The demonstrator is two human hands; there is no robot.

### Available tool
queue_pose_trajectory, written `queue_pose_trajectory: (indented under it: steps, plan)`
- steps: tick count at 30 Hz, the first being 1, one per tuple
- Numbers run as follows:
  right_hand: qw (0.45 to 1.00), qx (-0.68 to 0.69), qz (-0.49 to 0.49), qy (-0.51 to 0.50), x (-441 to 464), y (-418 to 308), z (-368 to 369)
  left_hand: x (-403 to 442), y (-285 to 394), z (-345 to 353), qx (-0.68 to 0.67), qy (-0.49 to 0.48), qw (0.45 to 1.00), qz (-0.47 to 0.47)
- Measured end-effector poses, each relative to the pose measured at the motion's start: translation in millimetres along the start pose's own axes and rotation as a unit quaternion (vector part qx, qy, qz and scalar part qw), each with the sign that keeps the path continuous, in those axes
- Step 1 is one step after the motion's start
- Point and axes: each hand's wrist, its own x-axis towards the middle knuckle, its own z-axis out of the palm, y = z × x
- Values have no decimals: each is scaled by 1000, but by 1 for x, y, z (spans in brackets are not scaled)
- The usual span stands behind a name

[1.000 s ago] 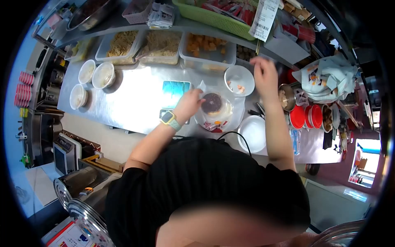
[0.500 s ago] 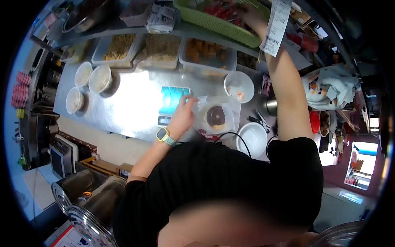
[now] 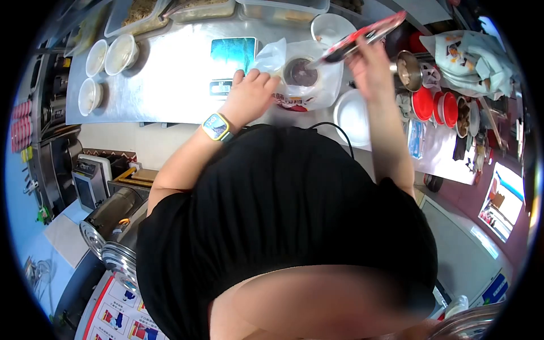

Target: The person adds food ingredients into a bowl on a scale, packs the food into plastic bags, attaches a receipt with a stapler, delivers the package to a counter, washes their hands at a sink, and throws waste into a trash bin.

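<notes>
My left hand [image 3: 250, 97], with a watch on its wrist, is at the left edge of a thin plastic bag [image 3: 327, 93]. Its fingers are bent and closed at the bag's edge, the fingertips partly hidden. Inside the opened bag sits a round tub [image 3: 301, 72] with dark contents. My right hand [image 3: 368, 63] is raised to the right above the bag, gripping a slim red-and-black packet [image 3: 362, 36], blurred by motion. A digital scale [image 3: 233, 55] with a blue-green top lies just beyond my left fingers.
Three white bowls [image 3: 120, 55] stand on the steel counter [image 3: 170, 68] at left. Food containers [image 3: 280, 10] line the back. A white bowl [image 3: 331, 28] is behind the bag, another white bowl [image 3: 352, 116] at its right. Red bowls [image 3: 422, 104] stand farther right.
My right hand has come back from the green basket on the shelf, now with the red-and-black packet. The head view has tilted down. My left hand stays by the bag.
</notes>
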Motion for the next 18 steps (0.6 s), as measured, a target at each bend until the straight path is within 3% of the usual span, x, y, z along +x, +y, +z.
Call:
queue_pose_trajectory:
  steps: [3, 4, 6, 7, 10, 12, 15, 16, 18]
  plan:
    - [988, -154, -9, -2, -41, 38, 10, -5, 1, 0, 21, -54, 998, -19]
    - [964, -256, -69, -1, -40, 50, 12, -9, 3, -1, 22, -56, 998, -17]
    - [963, -252, -89, -28, -44, 64, 15, -13, 6, -3, 36, -42, 996, 67]
    - [955, -284, -75, -31, -48, 70, 19, -16, 11, -6, 36, -66, 995, 57]
    - [854, -509, -64, -83, -59, 84, 26, -26, 11, -6, 35, -1, 997, 75]
    - [852, -509, -83, -86, -68, 84, 33, -31, 7, -5, 29, -11, 999, 37]
    - [763, -615, -134, -149, -79, 90, 19, -33, 2, -7, 22, -14, 999, -25]
    - [760, -620, -137, -142, -82, 90, 16, -30, 3, -7, 18, -6, 999, -46]
    - [690, -700, -120, -142, -88, 88, 11, -26, 8, -8, 22, 16, 999, -37]
